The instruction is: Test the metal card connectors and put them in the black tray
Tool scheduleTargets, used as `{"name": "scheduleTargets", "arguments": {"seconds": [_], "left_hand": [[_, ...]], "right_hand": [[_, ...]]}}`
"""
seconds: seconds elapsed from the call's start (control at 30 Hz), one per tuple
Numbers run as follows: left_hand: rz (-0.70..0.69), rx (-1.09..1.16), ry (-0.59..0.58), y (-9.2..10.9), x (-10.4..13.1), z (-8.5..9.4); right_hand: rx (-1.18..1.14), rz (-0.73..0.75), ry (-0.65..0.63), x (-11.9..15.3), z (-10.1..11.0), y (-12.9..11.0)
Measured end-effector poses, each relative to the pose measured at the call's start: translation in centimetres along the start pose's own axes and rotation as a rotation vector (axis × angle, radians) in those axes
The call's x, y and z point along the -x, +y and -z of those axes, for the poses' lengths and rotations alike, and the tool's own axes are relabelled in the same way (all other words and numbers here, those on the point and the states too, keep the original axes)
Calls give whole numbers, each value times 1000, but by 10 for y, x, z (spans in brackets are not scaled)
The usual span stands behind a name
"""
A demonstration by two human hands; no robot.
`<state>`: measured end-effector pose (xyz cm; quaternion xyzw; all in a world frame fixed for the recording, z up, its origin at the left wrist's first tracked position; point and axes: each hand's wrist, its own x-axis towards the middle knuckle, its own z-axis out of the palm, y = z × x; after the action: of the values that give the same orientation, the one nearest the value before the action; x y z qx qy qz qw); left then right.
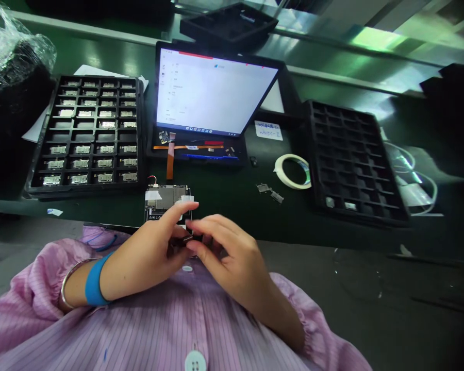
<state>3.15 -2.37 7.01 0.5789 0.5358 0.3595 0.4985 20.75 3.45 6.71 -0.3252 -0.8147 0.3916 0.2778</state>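
My left hand (150,252), with a blue band and a bangle at its wrist, curls its fingers round a small dark part (187,238) with a shiny edge. Its thumb points up and away. My right hand (234,255) closes on the same part from the other side, thumb and fingertips drawn together. Fingers cover most of the part, so its kind does not show. Just beyond the hands lies a circuit board (170,198) with white tape pieces, partly hidden by my left thumb. A brown ribbon cable (170,162) runs from it towards the laptop (216,93).
At the left stands a black compartment tray (139,139) holding many small metal modules. Another black tray (355,165), with two pieces in it, lies right. Between are a tape roll (281,172), small metal pieces (269,192) and a handwritten label (268,130). Plastic-wrapped goods (15,67) stand far left.
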Motion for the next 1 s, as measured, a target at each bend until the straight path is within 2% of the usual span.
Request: {"name": "scheduleTargets", "arguments": {"seconds": [0.1, 0.2, 0.33, 0.43, 0.6, 0.77, 0.9, 1.0], "left_hand": [[-20, -93, 43, -3, 0, -2], [-29, -83, 125, -6, 0, -1], [-43, 76, 158, -6, 0, 0], [-21, 228, 135, -6, 0, 1], [15, 395, 161, -6, 1, 0], [29, 483, 202, -6, 1, -2], [33, 466, 255, -8, 0, -4], [11, 487, 228, -10, 0, -5]], "right_hand": [[-30, -23, -21, 1, -3, 3], [-126, -187, -5, 3, -5, 3], [-450, -440, -105, 4, -4, 3], [-672, -549, -153, 3, -3, 2], [-812, -588, -187, 2, -2, -1], [-735, -614, -135, 2, -2, -7], [-685, -605, -129, 0, -5, -7], [-690, -585, -88, 0, -7, -6]]}}
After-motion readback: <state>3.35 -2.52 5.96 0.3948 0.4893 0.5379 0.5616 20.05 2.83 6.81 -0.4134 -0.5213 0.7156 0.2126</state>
